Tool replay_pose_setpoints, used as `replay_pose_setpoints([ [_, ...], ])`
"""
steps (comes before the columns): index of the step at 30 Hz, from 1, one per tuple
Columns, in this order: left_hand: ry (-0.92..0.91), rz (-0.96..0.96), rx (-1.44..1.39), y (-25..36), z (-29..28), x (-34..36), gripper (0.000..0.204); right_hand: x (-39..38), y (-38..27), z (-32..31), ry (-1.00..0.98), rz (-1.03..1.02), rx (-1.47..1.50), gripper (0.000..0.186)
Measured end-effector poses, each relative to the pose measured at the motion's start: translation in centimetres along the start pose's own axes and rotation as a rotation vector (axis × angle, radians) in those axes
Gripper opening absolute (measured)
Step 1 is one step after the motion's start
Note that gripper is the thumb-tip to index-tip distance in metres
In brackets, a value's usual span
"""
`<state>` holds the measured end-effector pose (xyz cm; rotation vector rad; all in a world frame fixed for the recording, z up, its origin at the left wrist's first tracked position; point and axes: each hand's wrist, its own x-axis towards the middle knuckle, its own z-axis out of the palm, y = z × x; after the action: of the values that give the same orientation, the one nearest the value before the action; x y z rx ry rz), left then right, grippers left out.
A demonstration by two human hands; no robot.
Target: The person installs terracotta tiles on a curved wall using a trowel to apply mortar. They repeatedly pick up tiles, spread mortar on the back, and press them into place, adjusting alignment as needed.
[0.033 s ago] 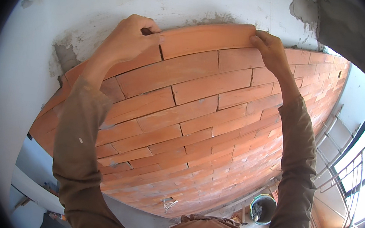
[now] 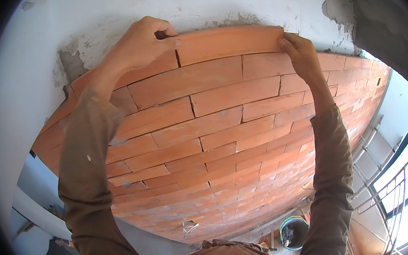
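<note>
A long orange terracotta brick tile (image 2: 229,44) sits at the top edge of the tiled wall, against the white wall behind. My left hand (image 2: 146,43) is closed at its left end, thumb and forefinger pinching the corner. At the other end my right hand (image 2: 299,53) grips the tile, the thumb on its front face and the fingers partly hidden behind. Below, the tile's lower edge meets the course of laid terracotta tiles (image 2: 189,77). A dark gap shows beside its left end, next to the neighbouring tile (image 2: 153,71).
Grey mortar smears mark the white wall (image 2: 196,1). A bucket (image 2: 294,233) with grey stuff and a tool in it stands low on the right. White wires (image 2: 188,229) stick out of the tiled wall. Metal scaffold frames (image 2: 373,153) stand by a bright window at the right.
</note>
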<state>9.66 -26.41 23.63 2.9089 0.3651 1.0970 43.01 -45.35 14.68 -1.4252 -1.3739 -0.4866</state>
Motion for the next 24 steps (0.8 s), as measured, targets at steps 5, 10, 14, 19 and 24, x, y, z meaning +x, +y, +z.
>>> replay_pose_setpoints([
  [5,-0.007,0.007,-0.005,0.4,-0.2,0.1,0.025,0.6,1.2,0.6,0.055,0.013,0.014,0.048],
  [10,0.004,0.013,-0.01,0.1,0.1,0.0,0.024,0.3,1.5,0.3,-0.034,0.034,0.107,0.054],
  [14,-0.013,-0.024,0.02,0.0,0.0,0.1,0.024,0.3,1.4,0.5,-0.04,0.043,0.102,0.056],
  [19,-0.005,-0.021,0.02,0.1,0.0,0.0,0.024,0.1,1.5,1.0,-0.005,0.026,0.1,0.053],
  [24,-0.01,-0.017,0.0,0.2,0.1,0.1,0.024,-0.2,1.3,0.9,-0.016,0.022,0.112,0.053],
])
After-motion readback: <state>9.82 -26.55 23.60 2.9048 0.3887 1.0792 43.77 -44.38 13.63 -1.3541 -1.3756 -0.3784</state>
